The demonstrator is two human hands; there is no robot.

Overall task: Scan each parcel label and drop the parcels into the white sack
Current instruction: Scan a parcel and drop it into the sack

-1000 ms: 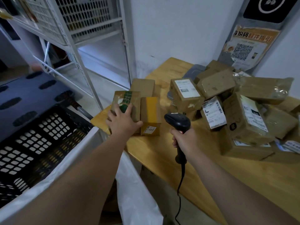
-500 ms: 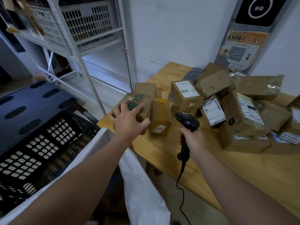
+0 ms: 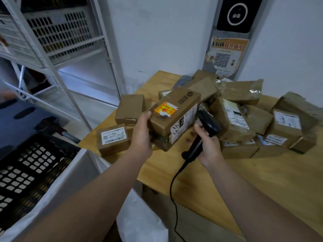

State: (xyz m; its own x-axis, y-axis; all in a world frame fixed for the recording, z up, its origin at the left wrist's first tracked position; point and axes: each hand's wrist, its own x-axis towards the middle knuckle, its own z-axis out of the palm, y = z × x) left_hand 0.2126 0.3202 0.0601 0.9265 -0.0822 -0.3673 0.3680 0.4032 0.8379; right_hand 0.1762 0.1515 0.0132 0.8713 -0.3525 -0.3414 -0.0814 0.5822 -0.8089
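Head view: the left hand [image 3: 141,135] has its fingers grasping a brown cardboard parcel [image 3: 173,117], lifted off the worktop [image 3: 227,180] at frame centre, white label side turned right. The right hand [image 3: 208,145] is clenched round the barcode scanner [image 3: 208,124], its head just beside that label, so the scan seems imminent. The drop into the white sack [image 3: 143,215], lower left, is not yet done. 1 s ago the parcel lay on the worktop w/ the hand on top and the scanner apart from it.

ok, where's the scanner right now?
Head view, centre: the scanner is gripped in the right hand, its head beside the labelled box the left hand holds above the table.
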